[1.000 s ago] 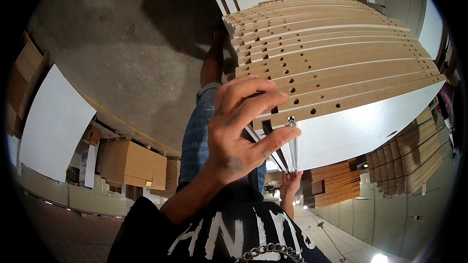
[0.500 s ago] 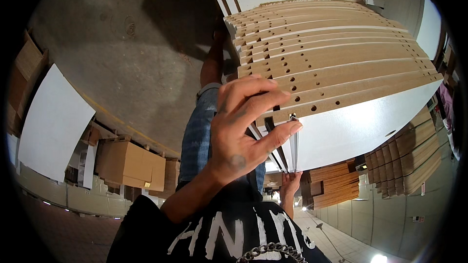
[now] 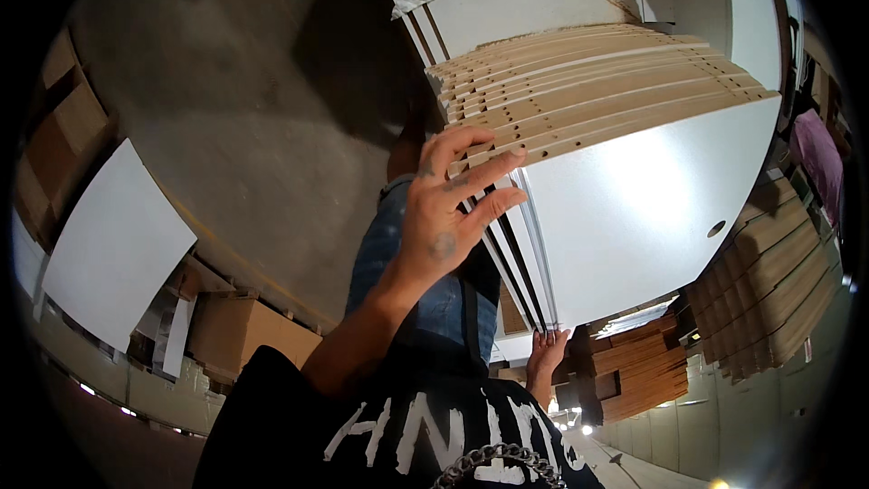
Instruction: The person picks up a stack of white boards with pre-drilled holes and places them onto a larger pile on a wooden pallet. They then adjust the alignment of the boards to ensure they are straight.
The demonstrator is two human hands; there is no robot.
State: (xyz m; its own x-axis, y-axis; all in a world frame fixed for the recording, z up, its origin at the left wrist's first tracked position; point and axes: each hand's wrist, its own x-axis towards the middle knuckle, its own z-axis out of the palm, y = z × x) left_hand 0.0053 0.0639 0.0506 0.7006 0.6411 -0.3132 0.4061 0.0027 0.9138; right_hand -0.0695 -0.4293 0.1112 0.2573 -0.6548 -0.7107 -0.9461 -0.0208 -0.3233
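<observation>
From where I stand, the biggest thing by the person is the stack of panels (image 3: pixel 606 81), bare tan edges uppermost, ranked away from the body across a concrete floor (image 3: pixel 235 163). The nearest panel (image 3: pixel 625 208) shows its broad white face, and the work in hand is at its left side. I'd judge the step to be lining up or seating a slim metal strip along that edge.

The left hand (image 3: pixel 453 199) is at the upper corner, thumb and fingers parted: the fingers lie over the panel edges, and the thumb tip is at the strip's upper end, though I can't tell whether it presses. The right hand (image 3: pixel 547 353) is at the lower end, fingertips up against it; whether it grips there I can't tell. To my eye, the next move calls for even pressure from both ends, so the strip stays straight and doesn't twist.

The metal strip (image 3: pixel 538 244) itself is long, thin and silvery. Its long axis follows the panel's side edge, one end pointing away from the person at the left thumb, the other back toward the right hand. Narrow dark bands (image 3: pixel 519 258) run just beside it, roughly in line. Smallest of all are the drilled holes (image 3: pixel 578 144) dotting the tan edges.
</observation>
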